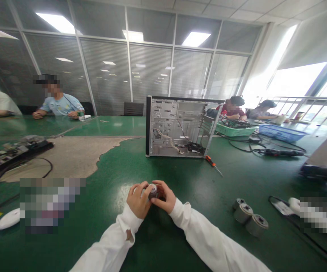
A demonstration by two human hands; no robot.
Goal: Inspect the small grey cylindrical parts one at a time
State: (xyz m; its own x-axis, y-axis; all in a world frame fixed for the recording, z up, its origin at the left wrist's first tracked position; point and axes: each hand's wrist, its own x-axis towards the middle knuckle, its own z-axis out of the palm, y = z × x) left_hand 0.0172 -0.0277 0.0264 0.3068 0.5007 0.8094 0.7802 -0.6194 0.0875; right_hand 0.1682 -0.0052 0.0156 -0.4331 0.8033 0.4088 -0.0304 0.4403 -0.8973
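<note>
A glossy green tabletop (197, 204) spans the frame. Right of centre stands an open silver metal computer case with a black front (163, 113). At the right lie a blue plastic basket (282, 133) and a green plastic basket (237, 131). At lower centre, the left hand (138, 198) and right hand (165, 196) are half-closed, fingers curled. Three grey metal cylinders (256, 226) cluster at lower right. An orange-and-black-handled screwdriver (210, 161) lies beside the case. Both hands grip a small grey metal cylinder (152, 192) between them.

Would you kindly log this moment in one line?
left grip: on cylinder; right grip: same cylinder; case: open-sided; screwdriver: beside case
</note>
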